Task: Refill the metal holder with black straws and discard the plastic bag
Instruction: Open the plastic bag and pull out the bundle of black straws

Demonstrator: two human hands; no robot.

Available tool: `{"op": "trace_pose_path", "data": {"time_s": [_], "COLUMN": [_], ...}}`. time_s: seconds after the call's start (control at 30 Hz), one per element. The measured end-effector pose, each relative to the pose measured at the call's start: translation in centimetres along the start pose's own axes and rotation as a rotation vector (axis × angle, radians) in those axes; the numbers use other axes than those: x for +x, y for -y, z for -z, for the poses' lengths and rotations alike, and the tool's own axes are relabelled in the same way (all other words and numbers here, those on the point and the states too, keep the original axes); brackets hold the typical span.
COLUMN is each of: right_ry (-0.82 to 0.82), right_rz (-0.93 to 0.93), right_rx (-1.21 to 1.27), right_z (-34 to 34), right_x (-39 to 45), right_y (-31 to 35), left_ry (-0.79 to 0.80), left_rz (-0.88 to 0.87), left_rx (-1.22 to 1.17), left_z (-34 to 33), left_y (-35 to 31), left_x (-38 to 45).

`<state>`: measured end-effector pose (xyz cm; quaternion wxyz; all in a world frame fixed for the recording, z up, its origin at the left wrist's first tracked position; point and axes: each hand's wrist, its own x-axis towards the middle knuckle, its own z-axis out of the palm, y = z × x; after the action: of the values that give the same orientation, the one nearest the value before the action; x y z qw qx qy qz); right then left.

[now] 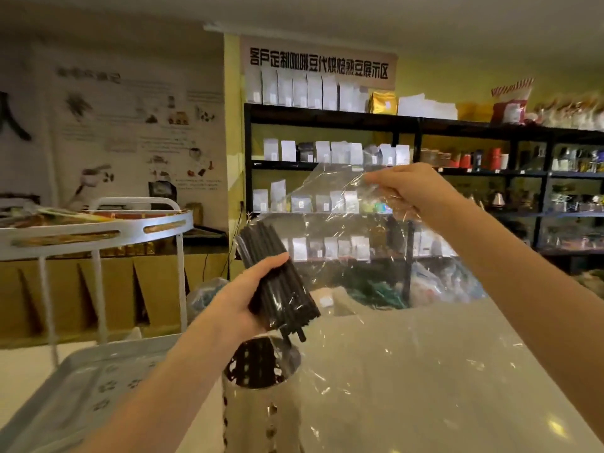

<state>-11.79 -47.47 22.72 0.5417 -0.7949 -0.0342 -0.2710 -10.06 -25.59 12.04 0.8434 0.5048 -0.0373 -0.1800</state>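
Note:
My left hand (243, 297) grips a thick bundle of black straws (277, 279), tilted, with its lower ends just above the mouth of the perforated metal holder (258, 380). One or two straws poke down toward the holder's opening. My right hand (410, 188) is raised to the upper right and pinches the top of a clear plastic bag (330, 204). The crinkled film stretches down from that hand to the straws and drapes over the holder's right side. The holder stands low in the middle of the view.
A white tray (81, 387) lies at the lower left. A white cart with a round top shelf (98, 230) stands at the left. Black shelving (425, 125) with white pouches and jars fills the back. More clear film covers the light counter (457, 371) at the right.

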Motion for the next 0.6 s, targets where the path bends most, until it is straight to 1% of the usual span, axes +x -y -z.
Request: {"op": "trace_pose_path", "data": {"time_s": [0.07, 0.13, 0.27, 0.37, 0.47, 0.6], "right_ry": [0.051, 0.099, 0.197, 0.191, 0.222, 0.216], "right_rz": [-0.044, -0.108, -0.184, -0.222, -0.241, -0.227], "right_rx": [-0.005, 0.042, 0.204, 0.310, 0.468, 0.557], "right_z": [-0.9, -1.7, -3.1, -4.1, -4.4, -4.4], "right_x": [1.0, 2.1, 3.3, 4.1, 5.5, 7.0], "right_y": [-0.5, -1.2, -2.3, -3.0, -3.9, -5.0], "left_ry": [-0.045, -0.087, -0.113, -0.139, -0.159, -0.158], "left_rz": [-0.025, -0.043, -0.069, -0.089, -0.112, -0.154], "left_rx": [0.078, 0.150, 0.295, 0.373, 0.441, 0.515], "left_z": [0.8, 1.7, 3.0, 3.3, 3.1, 2.2], "left_y": [-1.2, -2.3, -4.6, -6.2, -7.5, -8.8], "left_x": [1.5, 3.0, 5.4, 7.1, 8.6, 9.8]}}
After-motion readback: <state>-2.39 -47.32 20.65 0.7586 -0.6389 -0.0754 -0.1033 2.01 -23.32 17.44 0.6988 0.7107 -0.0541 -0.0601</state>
